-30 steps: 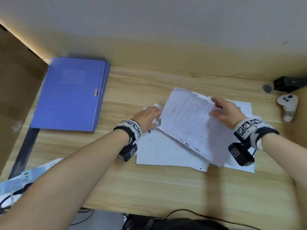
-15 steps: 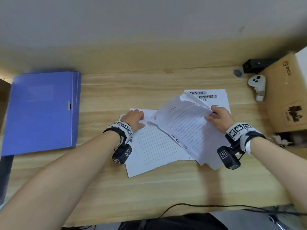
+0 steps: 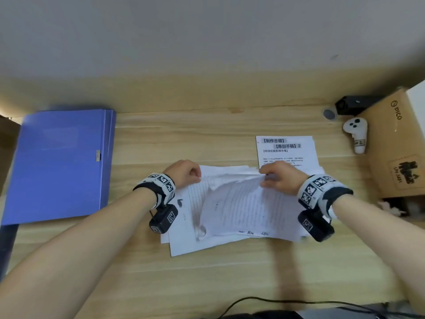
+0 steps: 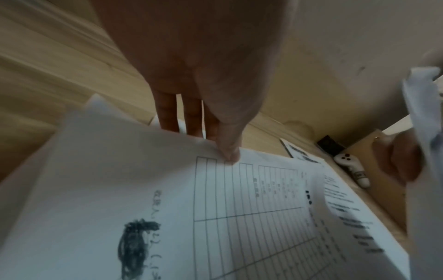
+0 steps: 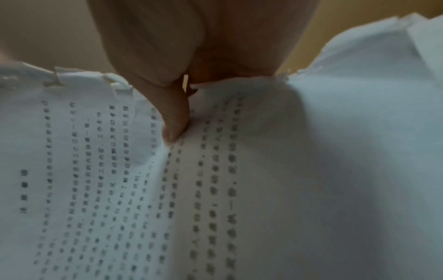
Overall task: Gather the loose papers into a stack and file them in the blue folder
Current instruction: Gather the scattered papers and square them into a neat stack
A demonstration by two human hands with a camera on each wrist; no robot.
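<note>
The closed blue folder (image 3: 62, 164) lies flat at the desk's left. A loose pile of white papers (image 3: 241, 210) sits in the middle, between my hands. My left hand (image 3: 194, 177) pinches the far left edge of a lined form sheet (image 4: 239, 217), thumb on top and fingers underneath. My right hand (image 3: 266, 178) pinches the ragged far edge of the printed text sheets (image 5: 120, 189), which lie on top of the pile. One more printed sheet (image 3: 285, 146) lies flat on the desk just beyond my right hand.
A white controller (image 3: 355, 134), a cardboard box (image 3: 395, 143) and a black device (image 3: 349, 104) crowd the far right corner. A black cable (image 3: 276, 300) runs along the desk's near edge. Bare wood shows between the folder and the papers.
My right hand has carried the printed sheets left and down onto the lined sheets. My left hand now pinches the lined sheet's edge. The sheet at the far right has come uncovered.
</note>
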